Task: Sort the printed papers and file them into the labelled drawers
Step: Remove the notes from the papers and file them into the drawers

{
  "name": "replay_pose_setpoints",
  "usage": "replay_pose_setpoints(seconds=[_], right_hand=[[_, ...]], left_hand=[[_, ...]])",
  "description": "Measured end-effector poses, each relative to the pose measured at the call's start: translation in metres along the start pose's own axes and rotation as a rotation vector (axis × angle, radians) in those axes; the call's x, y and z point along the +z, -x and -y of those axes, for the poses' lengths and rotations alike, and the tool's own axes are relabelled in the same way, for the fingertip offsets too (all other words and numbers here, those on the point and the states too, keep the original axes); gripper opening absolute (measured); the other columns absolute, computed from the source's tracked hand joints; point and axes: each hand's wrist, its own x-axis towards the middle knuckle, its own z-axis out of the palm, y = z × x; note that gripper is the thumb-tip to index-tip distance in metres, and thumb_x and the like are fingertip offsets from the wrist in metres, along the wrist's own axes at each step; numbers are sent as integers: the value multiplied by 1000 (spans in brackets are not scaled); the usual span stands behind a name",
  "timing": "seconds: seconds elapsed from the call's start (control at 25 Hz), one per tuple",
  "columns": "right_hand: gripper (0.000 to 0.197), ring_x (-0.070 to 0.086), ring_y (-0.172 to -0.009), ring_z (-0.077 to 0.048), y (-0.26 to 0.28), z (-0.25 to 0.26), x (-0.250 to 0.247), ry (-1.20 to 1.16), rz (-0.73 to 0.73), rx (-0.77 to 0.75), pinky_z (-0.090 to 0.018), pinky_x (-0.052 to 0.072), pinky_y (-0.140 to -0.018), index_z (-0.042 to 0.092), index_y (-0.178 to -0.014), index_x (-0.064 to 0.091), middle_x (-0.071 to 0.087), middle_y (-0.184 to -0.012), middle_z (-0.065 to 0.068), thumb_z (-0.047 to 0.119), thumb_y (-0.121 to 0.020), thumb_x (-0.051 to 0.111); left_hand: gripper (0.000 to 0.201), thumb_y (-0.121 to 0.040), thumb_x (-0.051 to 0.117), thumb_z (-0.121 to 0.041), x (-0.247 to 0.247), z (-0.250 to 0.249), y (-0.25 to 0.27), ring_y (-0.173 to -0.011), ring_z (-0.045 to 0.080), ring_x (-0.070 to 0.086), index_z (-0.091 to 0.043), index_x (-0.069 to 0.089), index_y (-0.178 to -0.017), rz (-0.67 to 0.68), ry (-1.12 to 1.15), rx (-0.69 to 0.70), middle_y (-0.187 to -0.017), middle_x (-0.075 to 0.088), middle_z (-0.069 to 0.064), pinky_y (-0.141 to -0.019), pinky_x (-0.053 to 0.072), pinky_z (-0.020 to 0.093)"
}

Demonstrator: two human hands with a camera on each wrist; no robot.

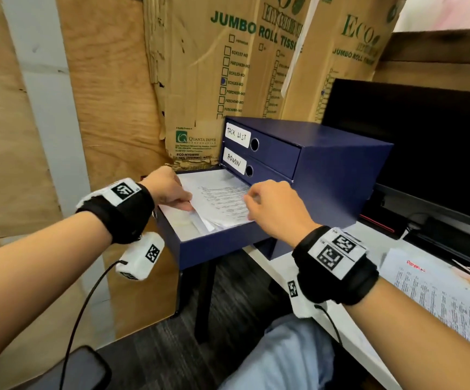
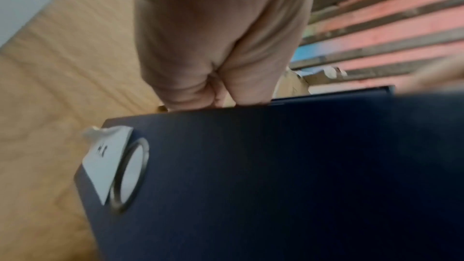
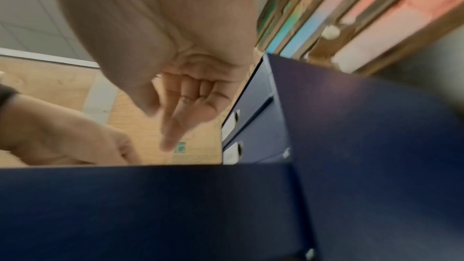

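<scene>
A dark blue drawer unit (image 1: 340,170) stands on the white desk, its upper drawers labelled TASK LIST (image 1: 238,135) and ADMIN (image 1: 233,161). The bottom drawer (image 1: 211,249) is pulled out, and a stack of printed papers (image 1: 222,201) lies in it. My left hand (image 1: 184,202) reaches in from the left and pinches the raised left edge of the stack. My right hand (image 1: 252,199) hovers over the stack's right side, holding nothing. In the right wrist view that right hand (image 3: 160,126) has its index finger straight and the others loosely curled. In the left wrist view the left hand (image 2: 213,90) dips behind the drawer front (image 2: 276,186), so its fingers are hidden.
Another printed sheet marked ADMIN in red (image 1: 439,291) lies on the white desk (image 1: 284,274) to the right. A black monitor (image 1: 425,150) stands behind it. Tall cardboard boxes (image 1: 214,80) lean against the wall behind the unit. My knee (image 1: 278,356) is below the desk edge.
</scene>
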Motion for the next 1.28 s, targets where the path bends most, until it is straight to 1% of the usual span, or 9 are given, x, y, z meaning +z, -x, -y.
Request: replay_pose_setpoints(seconds=[0.16, 0.28, 0.4, 0.6, 0.68, 0.92, 1.08, 1.2, 1.28], right_hand=[[66, 60, -100, -23, 2, 27, 22, -145, 346, -324, -45, 47, -89, 15, -94, 68, 70, -97, -2, 67, -91, 27], [91, 24, -144, -23, -4, 27, 41, 27, 604, -356, -43, 10, -120, 14, -109, 67, 60, -128, -4, 77, -85, 7], [99, 12, -148, -21, -7, 22, 42, 84, 623, -354, -42, -9, -118, 19, -118, 67, 57, -135, -4, 79, -78, -1], [59, 26, -142, -12, -2, 18, 23, -310, 452, -286, -33, 18, -112, 24, -111, 70, 55, -137, -3, 58, -97, 24], [53, 34, -137, -12, 1, 5, 14, -328, 315, -297, -34, 28, -110, 21, -107, 72, 60, -130, -3, 52, -99, 30], [34, 30, -141, -23, 6, -61, -3, -96, -597, -306, -36, 24, -117, 11, -128, 59, 44, -147, -9, 15, -95, 51], [53, 15, -147, -13, 13, -83, -23, -153, -473, -100, -34, 14, -121, 19, -150, 31, 25, -158, -2, 21, -99, 46], [49, 24, -144, -11, 33, -100, -28, -170, -481, -108, -30, 21, -119, 17, -146, 38, 34, -154, -1, 16, -98, 46], [45, 33, -140, -13, 51, -118, -32, -135, -530, -102, -29, 28, -116, 13, -141, 45, 42, -149, -2, 11, -96, 46]], left_hand=[[24, -81, 69, -14, 3, 3, -1, -68, 20, 72, -4, 70, -59, -44, -336, 106, -69, 74, 10, -74, 60, 32], [12, -81, 67, -15, -16, 11, 6, -78, 25, 69, -7, 74, -77, -221, -413, 237, -79, 73, 7, -71, 53, 27], [13, -85, 61, -17, -43, 32, 13, -88, 31, 64, -8, 70, -83, -379, -469, 247, -87, 71, 10, -71, 44, 28], [8, -86, 66, 2, -48, 56, 26, -53, 14, 67, 9, 71, -86, -22, 53, -63, -73, 71, 17, -53, 56, 19], [9, -84, 64, 10, -37, 58, 21, -50, 11, 67, 14, 69, -90, -28, 93, -67, -79, 70, 21, -49, 54, 16], [6, -85, 60, 14, 2, 40, -4, -50, 14, 64, 16, 64, -88, -48, 287, -44, -82, 64, 19, -48, 54, 16], [11, -89, 58, 8, 70, 13, -30, -69, 16, 57, 5, 63, -80, 43, 435, 28, -81, 59, 12, -55, 53, 14], [14, -92, 40, 17, 120, -6, -50, -53, 5, 53, 18, 54, -92, 142, 465, 95, -77, 51, 7, -49, 46, 11], [35, -91, 28, 22, 135, -13, -63, -42, -2, 51, -1, 52, -81, 204, 447, 139, -77, 49, 5, -45, 40, 11]])
